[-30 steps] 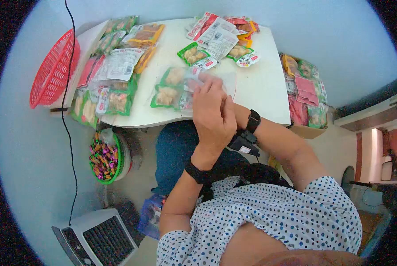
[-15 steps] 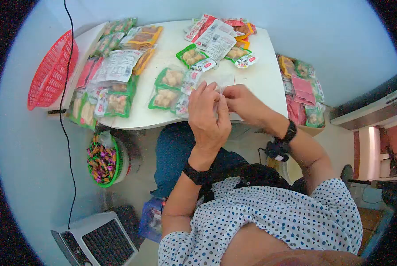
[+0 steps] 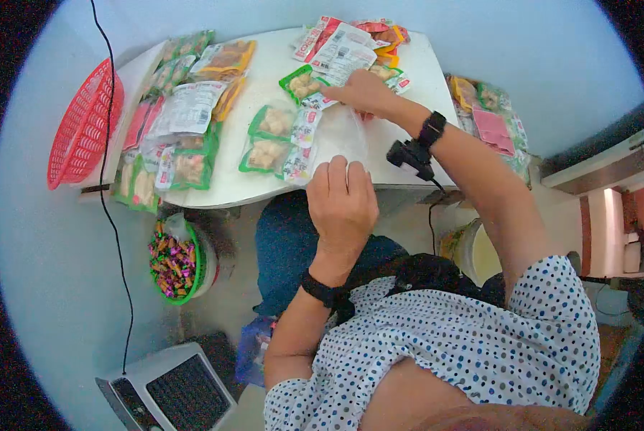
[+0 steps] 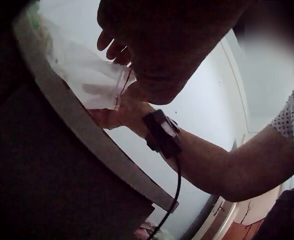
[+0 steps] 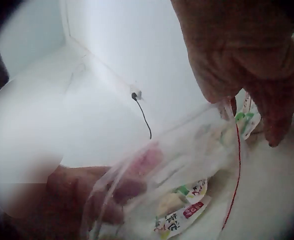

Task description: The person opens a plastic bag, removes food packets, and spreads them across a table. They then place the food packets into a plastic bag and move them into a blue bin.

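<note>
A clear plastic zip bag with a red line along its mouth lies on the white table. Green-edged snack packets show through its left part. My left hand pinches the near side of the mouth, and its fingers show through the film in the right wrist view. At the far side of the mouth, my right hand grips the film between thumb and fingers, beside a green packet. The mouth spreads between both hands.
Packets are piled at the back of the table, with filled clear bags on the left. A red basket leans at the far left. A box of packets stands to the right, and a bucket of wrapped sweets below the table.
Both hands were together at the bag's mouth. My right hand drew off to the right, then moved up to the far side; my left hand shifted slightly nearer me.
</note>
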Demonstrator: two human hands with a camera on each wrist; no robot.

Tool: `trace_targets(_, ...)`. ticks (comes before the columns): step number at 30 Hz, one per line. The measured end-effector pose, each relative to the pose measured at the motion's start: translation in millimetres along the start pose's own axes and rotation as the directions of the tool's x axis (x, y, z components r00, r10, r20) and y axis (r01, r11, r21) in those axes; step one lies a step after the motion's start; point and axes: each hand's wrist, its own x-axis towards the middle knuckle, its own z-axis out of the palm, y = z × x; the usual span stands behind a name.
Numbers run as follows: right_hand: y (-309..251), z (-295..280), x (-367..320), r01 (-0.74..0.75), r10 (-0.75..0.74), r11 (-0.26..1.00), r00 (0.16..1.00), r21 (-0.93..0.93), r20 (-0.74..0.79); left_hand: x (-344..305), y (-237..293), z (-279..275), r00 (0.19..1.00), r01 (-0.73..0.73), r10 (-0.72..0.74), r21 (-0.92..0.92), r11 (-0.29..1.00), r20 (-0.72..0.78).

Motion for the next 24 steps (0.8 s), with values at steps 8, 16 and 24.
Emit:
trace_targets(8,27.5,19.4,24.6,0.170,-0.162,0.985,0.967,0.026,-0.196,-8.5,-3.0,-1.8,1.000,0.011,-0.013,0.089,0.996,0.022)
trace_targets(16,57.1,-31.2,-20.1,0.266,-0.211,0.963,0.822,0.030,-0.530,-7.0,-1.1,-5.4,0.996,0.076,-0.077,-0.024,0.997,-0.048)
trace_targets(24,98.6,-34.7,-62.9,0.165,-0.078,0.982,0.798,0.093,-0.597,0.3,-1.7,-0.3,0.989,0.139,-0.143,-0.119,0.983,-0.027)
